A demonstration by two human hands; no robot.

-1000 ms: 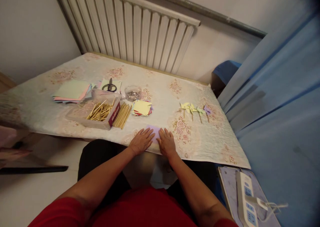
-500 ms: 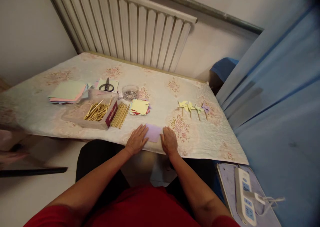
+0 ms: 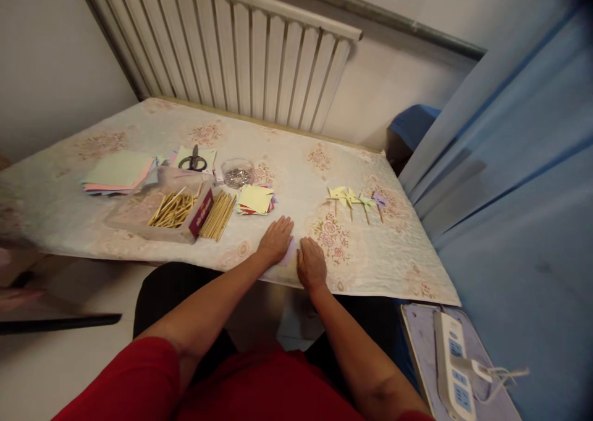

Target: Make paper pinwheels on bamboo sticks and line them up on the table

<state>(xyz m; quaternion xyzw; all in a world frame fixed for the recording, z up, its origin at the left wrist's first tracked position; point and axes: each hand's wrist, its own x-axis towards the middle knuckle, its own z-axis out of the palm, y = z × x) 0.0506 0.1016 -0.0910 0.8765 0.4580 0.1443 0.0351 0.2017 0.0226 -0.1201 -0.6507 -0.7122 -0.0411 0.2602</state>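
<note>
Both of my hands lie palm-down at the near edge of the worktop (image 3: 152, 248), side by side. My left hand (image 3: 277, 240) rests flat with its fingers (image 3: 283, 225) extended and held close together, pinching nothing. My right hand (image 3: 311, 264) also lies flat, fingers together and gripping nothing. One lilac paper (image 3: 288, 252) sits pressed under both hands; only a narrow strip of it shows in the gap between them, so most of the sheet is hidden beneath my palms.

Just beyond my left hand is a stack of small coloured squares (image 3: 254, 199), yellow on top. Left of that, loose wooden sticks (image 3: 217, 215) lie beside an open box (image 3: 152, 214) holding more sticks. Right of my hands, well apart, four finished paper pinwheels (image 3: 356, 200) lie in a row. Farther back stand a small clear bowl (image 3: 238, 173), a pair of scissors (image 3: 192, 160) on paper, and a pile of larger coloured sheets (image 3: 118, 173). Behind the worktop runs a white radiator (image 3: 241, 50).
</note>
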